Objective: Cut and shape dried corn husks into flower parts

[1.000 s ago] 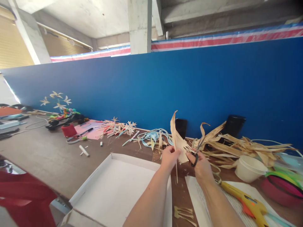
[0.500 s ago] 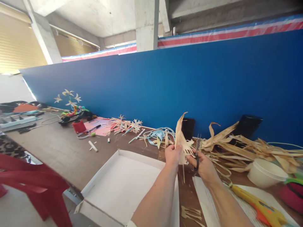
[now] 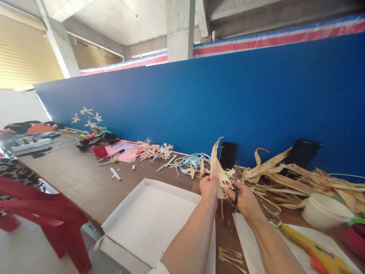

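My left hand (image 3: 209,187) pinches a pale, dry corn husk (image 3: 218,166) that stands upright, its tip curling at the top. The husk's right edge is cut into a fringe of narrow strips. Close on its right, my right hand (image 3: 242,196) is closed round a pair of scissors (image 3: 236,186) with dark handles, blades pointing up. The right fingertips are at the lower fringe; whether they touch it I cannot tell. Below the hands, a cut piece of husk with strips (image 3: 229,255) lies on the brown table (image 3: 76,182).
An open white box (image 3: 154,217) lies left of my forearms. To the right are a yellow glue gun (image 3: 313,243) on paper, a white tub (image 3: 326,211) and a heap of dry husks (image 3: 299,177). Husk flowers (image 3: 156,150) lie farther back. A red chair (image 3: 54,224) stands at the left.
The view has turned slightly left, so the table things sit farther right. My right hand with the scissors has come slightly closer to the husk's fringe. The left hand keeps its hold.
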Motion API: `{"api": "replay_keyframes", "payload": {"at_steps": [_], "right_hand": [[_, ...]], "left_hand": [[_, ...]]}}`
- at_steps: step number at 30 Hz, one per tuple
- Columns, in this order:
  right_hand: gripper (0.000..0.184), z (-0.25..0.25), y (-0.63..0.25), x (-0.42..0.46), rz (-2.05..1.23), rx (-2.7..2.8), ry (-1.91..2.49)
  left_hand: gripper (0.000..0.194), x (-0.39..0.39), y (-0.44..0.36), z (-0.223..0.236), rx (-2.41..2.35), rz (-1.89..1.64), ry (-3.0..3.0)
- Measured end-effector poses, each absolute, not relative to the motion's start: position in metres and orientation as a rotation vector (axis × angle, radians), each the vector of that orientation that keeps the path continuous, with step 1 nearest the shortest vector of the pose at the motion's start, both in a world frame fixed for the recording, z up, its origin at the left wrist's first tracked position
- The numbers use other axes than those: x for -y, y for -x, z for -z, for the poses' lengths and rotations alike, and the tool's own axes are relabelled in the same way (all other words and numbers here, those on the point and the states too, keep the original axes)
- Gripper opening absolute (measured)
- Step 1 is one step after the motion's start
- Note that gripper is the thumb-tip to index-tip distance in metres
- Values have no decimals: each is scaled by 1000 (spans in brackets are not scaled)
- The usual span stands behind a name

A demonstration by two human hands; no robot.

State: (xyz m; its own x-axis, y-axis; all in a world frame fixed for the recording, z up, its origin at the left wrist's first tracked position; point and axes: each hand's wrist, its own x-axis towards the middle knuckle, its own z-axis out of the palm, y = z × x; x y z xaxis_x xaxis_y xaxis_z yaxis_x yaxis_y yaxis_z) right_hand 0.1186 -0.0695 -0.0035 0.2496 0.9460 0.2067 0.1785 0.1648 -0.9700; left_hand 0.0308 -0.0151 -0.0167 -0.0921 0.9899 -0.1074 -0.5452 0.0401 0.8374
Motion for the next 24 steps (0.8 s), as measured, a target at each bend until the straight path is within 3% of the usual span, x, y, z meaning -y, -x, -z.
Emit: {"api": "replay_keyframes", "payload": {"at_steps": [12,24], "right_hand": [[50,11,-127,68,-798,1104,1333],[46,10,-138,67,-671,839,1306]], "left_hand": [[34,5,-9,18,-1001,-1487,-769],[24,15,-11,11,-1111,-1330,-1296]]}}
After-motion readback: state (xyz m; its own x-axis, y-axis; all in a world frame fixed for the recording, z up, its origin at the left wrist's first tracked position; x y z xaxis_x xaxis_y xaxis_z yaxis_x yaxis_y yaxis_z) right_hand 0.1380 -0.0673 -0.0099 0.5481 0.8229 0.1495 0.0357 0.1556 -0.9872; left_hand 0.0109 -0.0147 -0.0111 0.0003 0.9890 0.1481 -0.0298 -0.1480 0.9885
